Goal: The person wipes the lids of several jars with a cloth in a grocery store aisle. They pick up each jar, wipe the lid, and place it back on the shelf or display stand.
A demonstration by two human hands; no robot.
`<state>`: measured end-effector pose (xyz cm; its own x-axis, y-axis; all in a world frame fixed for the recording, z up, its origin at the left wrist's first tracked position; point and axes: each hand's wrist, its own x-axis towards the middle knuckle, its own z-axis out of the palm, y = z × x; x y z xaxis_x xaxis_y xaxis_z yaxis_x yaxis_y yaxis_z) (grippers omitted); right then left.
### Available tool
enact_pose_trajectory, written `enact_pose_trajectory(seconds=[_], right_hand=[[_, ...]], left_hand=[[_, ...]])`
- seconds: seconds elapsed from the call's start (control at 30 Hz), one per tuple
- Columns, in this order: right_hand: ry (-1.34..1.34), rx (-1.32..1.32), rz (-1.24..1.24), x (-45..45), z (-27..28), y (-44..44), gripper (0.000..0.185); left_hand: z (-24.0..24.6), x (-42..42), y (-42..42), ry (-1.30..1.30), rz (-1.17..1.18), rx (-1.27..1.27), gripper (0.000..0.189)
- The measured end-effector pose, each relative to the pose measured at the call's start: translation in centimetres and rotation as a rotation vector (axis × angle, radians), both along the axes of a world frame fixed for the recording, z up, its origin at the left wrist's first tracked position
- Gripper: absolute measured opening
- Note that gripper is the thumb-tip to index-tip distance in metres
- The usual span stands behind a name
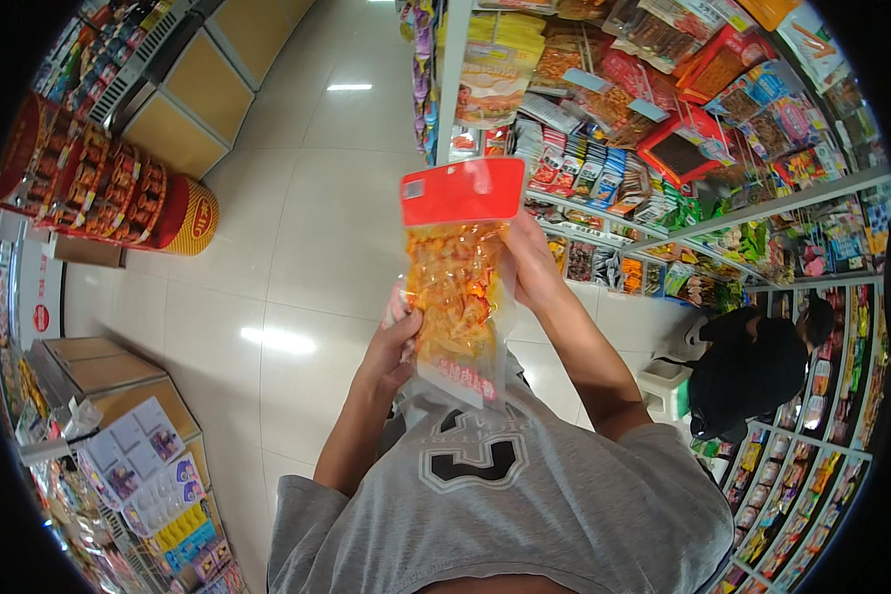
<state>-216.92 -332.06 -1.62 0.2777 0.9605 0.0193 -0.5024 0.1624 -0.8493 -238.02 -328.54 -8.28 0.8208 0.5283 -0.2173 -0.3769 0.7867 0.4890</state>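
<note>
A clear vacuum-sealed food packet (pixel 457 289) with orange-yellow contents is held up before my chest. Its red header (pixel 462 191) carries a small printed label and a hang hole, and pale printed writing runs across the lower end. My left hand (pixel 395 338) grips the packet's left edge, thumb on the front face. On the other side, my right hand (pixel 532 256) holds the upper right edge, with its fingers mostly hidden behind the packet. What lies inside looks like pieces of food in sauce; the exact kind cannot be told.
Shelves of hanging and boxed snack packets (pixel 594 163) stand at the right. A person in black (pixel 750 371) is bent by the lower-right shelves, beside a pale plastic stool (pixel 661 390). Leftward are a round red display stand (pixel 111 185) and a goods-laden counter (pixel 141 460) on the tiled floor (pixel 304 245).
</note>
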Motion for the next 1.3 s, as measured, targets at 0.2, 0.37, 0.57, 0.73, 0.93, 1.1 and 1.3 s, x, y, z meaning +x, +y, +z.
enact_pose_trajectory(seconds=[0.2, 0.37, 0.57, 0.73, 0.93, 1.1, 1.3], right_hand=[[-0.357, 0.130, 0.000, 6.7, 2.4, 4.4, 0.043], [-0.501, 0.058, 0.196, 14.7, 2.6, 2.7, 0.013], [-0.571, -0.134, 0.026, 21.2, 1.6, -0.1, 0.013], [-0.631, -0.254, -0.081, 26.4, -2.3, 0.2, 0.019], [-1.096, -0.263, -0.124, 32.1, -8.3, 2.9, 0.018], [-0.840, -0.433, -0.242, 37.4, -11.3, 7.2, 0.017], [-0.779, -0.433, -0.159, 40.6, -10.1, 11.4, 0.018]], left_hand=[[-0.3, 6.1, -0.1, -0.189, -0.239, -0.279, 0.054], [-0.9, 10.0, 0.7, -0.044, -0.221, -0.159, 0.053], [-4.0, 15.6, 5.4, -0.316, -0.518, -0.374, 0.036], [-6.1, 15.7, 6.7, 0.199, -0.181, -0.265, 0.023], [-7.9, 15.2, 7.4, 0.271, 0.144, -0.348, 0.031], [-7.9, 15.7, 7.5, -0.090, 0.153, -0.393, 0.033], [-6.2, 17.3, 7.1, 0.036, 0.237, -0.476, 0.026]])
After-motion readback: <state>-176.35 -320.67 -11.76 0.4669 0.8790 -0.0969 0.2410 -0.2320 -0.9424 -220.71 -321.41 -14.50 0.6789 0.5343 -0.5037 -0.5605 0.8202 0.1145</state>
